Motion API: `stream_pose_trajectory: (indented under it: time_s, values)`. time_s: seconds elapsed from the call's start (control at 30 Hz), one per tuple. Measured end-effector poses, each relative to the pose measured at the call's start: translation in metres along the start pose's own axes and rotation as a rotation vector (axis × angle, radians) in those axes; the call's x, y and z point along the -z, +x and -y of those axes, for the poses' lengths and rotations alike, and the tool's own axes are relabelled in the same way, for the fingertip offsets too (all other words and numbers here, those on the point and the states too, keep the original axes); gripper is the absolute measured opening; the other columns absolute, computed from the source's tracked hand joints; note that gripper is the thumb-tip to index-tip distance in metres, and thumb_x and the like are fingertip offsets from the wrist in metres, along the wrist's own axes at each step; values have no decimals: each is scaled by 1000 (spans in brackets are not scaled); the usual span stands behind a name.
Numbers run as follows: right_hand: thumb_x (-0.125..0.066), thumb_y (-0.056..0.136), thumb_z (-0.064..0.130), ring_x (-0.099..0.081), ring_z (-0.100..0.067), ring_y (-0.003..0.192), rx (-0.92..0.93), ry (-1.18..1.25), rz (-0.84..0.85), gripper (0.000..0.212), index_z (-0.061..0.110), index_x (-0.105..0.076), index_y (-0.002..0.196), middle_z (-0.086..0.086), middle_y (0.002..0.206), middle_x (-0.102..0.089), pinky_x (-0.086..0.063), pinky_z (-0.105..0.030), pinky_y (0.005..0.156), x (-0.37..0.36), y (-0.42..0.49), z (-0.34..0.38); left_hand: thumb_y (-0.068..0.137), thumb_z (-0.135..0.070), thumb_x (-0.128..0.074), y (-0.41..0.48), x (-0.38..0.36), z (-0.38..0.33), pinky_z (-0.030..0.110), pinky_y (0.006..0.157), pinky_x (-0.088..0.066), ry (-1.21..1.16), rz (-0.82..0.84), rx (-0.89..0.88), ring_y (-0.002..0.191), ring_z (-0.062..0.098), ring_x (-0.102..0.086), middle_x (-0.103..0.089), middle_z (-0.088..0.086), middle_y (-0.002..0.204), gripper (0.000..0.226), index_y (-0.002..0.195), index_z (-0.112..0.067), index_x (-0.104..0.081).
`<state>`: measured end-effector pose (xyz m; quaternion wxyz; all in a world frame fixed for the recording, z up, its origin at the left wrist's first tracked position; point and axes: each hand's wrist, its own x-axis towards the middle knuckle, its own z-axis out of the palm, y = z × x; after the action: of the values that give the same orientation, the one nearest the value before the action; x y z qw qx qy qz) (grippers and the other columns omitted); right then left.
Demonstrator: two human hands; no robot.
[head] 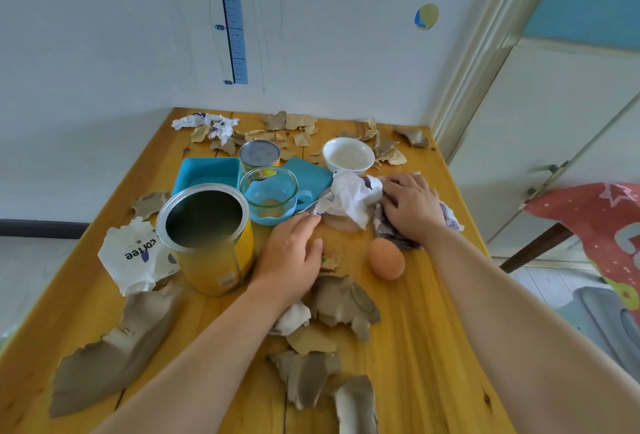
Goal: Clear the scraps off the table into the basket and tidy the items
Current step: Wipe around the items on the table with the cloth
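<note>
Torn brown paper scraps lie along the far edge (294, 128) and the near part (343, 305) of the yellow wooden table (433, 329). A crumpled white paper (349, 198) rests over a small clear dish (341, 224) at the middle. My left hand (294, 253) lies flat and open, its fingertips touching the paper's left edge. My right hand (412, 205) presses down on a purple-and-white cloth (391, 232), fingers curled against the paper's right side. A blue square basket (204, 173) stands behind the big tin.
A large open yellow tin (207, 236), a small tin (259, 153), a glass cup in a blue holder (270, 194), a blue lid (308, 173), a white bowl (348, 154), an egg (386, 258) and a crumpled coffee bag (135, 257) stand around. A patterned chair (595, 225) is to the right.
</note>
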<state>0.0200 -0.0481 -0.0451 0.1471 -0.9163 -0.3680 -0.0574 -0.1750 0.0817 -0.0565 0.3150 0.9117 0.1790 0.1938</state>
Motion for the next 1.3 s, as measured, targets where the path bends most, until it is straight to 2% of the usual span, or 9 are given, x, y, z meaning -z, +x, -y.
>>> stream_pose_trajectory:
  time_s: [0.13, 0.27, 0.47, 0.63, 0.73, 0.83, 1.0, 1.17, 1.3]
  values:
    - [-49, 89, 28, -37, -27, 120, 106, -20, 37, 30, 23, -60, 116, 0, 129, -51, -33, -41, 88, 0, -13, 13, 95, -29, -40, -1, 3, -5, 23, 102, -25, -77, -30, 12, 126, 16, -37, -45, 5, 137, 43, 135, -12, -39]
    - [-48, 89, 27, -38, -28, 119, 117, 17, 51, 33, 25, -57, 121, -2, 128, -50, -34, -42, 90, 0, -27, 30, 94, -33, -40, -3, 6, -7, 33, 104, -33, -99, -38, 24, 122, 18, -40, -48, 7, 132, 43, 132, -12, -42]
    - [-46, 91, 14, -47, -24, 106, 86, 263, 21, 28, 21, -63, 112, -2, 114, -61, -34, -28, 85, 5, -36, 46, 94, -36, -41, -4, 8, -9, 25, 96, -33, -103, -56, 17, 114, 17, -45, -52, 7, 122, 41, 127, -12, -45]
    - [-43, 92, 12, -52, -28, 103, -184, 332, -318, 27, 15, -61, 112, -8, 110, -63, -37, -30, 80, 25, -31, 15, 94, -42, -35, -4, 7, -9, 22, 101, -22, -87, -32, 55, 127, 16, -34, -42, 6, 138, 49, 135, -14, -36]
    - [-39, 93, 16, -46, -34, 107, -424, 250, -395, 29, 11, -57, 115, -16, 114, -58, -37, -38, 84, 32, -15, -13, 94, -42, -36, -4, 6, -9, 20, 101, -17, -61, -17, 63, 131, 16, -28, -35, 6, 143, 53, 138, -15, -31]
    - [-37, 93, 18, -40, -36, 113, -631, 93, -281, 31, 10, -54, 117, -18, 119, -52, -35, -42, 88, 23, -5, -26, 93, -43, -36, -6, 6, -11, 22, 103, -16, -64, -3, 53, 133, 14, -24, -31, 4, 145, 54, 140, -17, -28]
    - [-36, 91, 17, -38, -36, 114, -706, -52, -174, 31, 9, -54, 116, -17, 118, -49, -32, -46, 92, 6, 18, -25, 92, -48, -33, -7, 4, -8, 22, 104, -16, -59, 15, 76, 134, 11, -21, -28, -1, 147, 56, 141, -22, -26]
    - [-40, 85, 9, -37, -37, 117, -703, -65, -182, 37, 10, -54, 119, -17, 121, -50, -30, -48, 97, 8, 55, -38, 91, -48, -35, -3, 3, -7, 22, 106, -14, -61, -2, 80, 134, 10, -20, -29, -2, 147, 57, 141, -22, -27]
    - [-38, 86, 10, -37, -35, 122, -536, -15, -104, 43, 22, -54, 124, -13, 128, -51, -33, -47, 100, 3, 77, -37, 92, -44, -39, -1, 1, -3, 16, 102, -9, -15, 3, 93, 135, 8, -18, -26, -3, 149, 58, 143, -22, -24]
